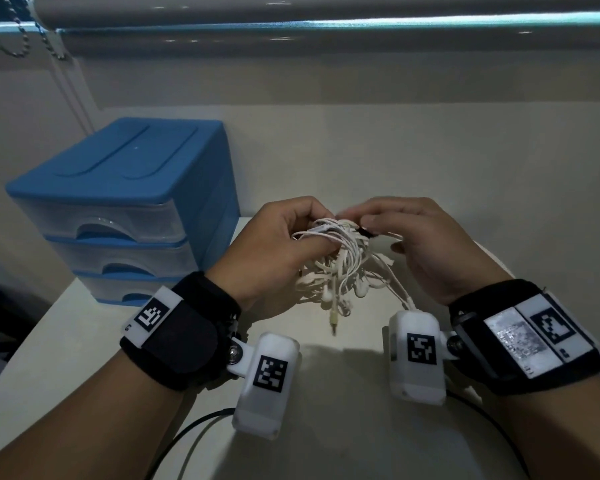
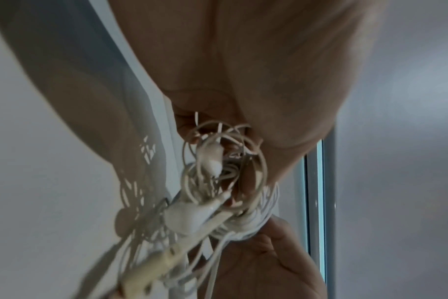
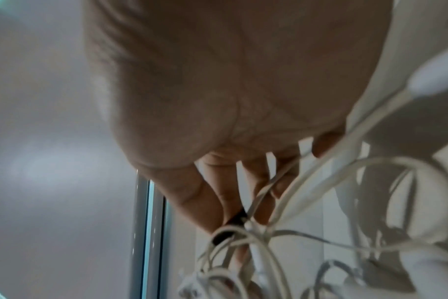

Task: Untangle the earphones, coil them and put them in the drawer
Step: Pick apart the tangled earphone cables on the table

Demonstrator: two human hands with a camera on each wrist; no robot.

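A tangled bunch of white earphones [image 1: 343,268] hangs in the air above the table, held between both hands. My left hand [image 1: 291,237] grips the top left of the tangle, with cords looped over its fingers [image 2: 246,182]. My right hand [image 1: 388,223] pinches a small black piece [image 1: 365,232] at the top right of the tangle, seen also in the right wrist view as the black piece [image 3: 237,219]. Earbuds and the jack plug [image 1: 334,322] dangle below. The blue drawer unit [image 1: 125,202] stands at the left with its three clear drawers pushed in.
The white table [image 1: 361,393] lies below the hands and ends at a beige wall. A roller blind [image 1: 326,15] with a bead chain [image 1: 18,39] hangs above. Black cables [image 1: 194,431] run from the wrist cameras near the front edge.
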